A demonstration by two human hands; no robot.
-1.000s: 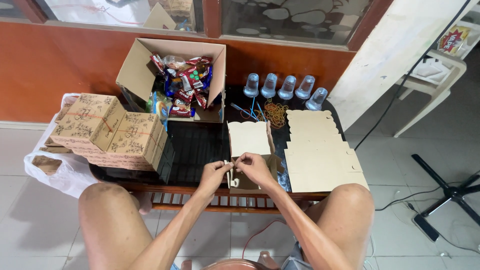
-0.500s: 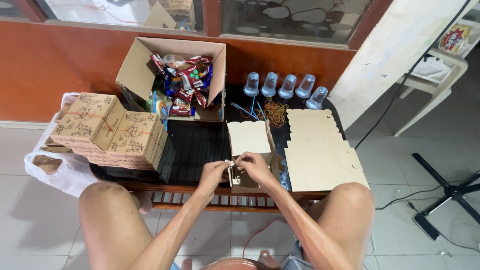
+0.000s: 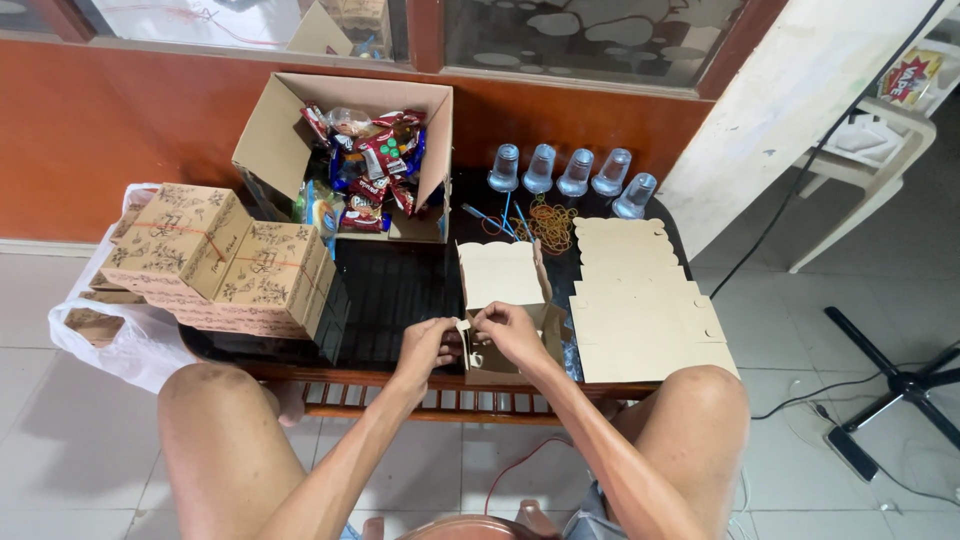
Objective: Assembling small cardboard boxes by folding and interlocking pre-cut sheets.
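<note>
Both hands meet at the near edge of the desk [image 3: 400,300], over the half-folded cardboard box [image 3: 500,300]. Your left hand [image 3: 428,347] is closed to a pinch on a small side flap at the box's near left corner; your right hand [image 3: 508,330] is curled over the near wall, fingertips closed on the same flap from the other side. I can't tell whether the tab is already in its slot; the fingers hide it.

Box position: just left of the stack of flat blanks [image 3: 640,300], lid panel standing open toward the far side, body partly hidden by your right hand.

Tips for this fold, judging from the grip:
- Keep the left pinch close to the crease, not the flap tip, so the card bends on the score line and doesn't buckle.
- Use the right hand to hold the wall square while the flap turns in; a leaning wall likely misses the slot.
- Keep the box base flat on the desk. It sits near the edge, so don't pull it toward you.
- Light pressure; thin card probably tears at the tab.

Left of the box: finished printed boxes [image 3: 215,260], stacked and tied. Beyond it: open carton of snack packets [image 3: 365,165], rubber bands [image 3: 548,222], row of water cups [image 3: 560,170]. None of them crowd your hands.
</note>
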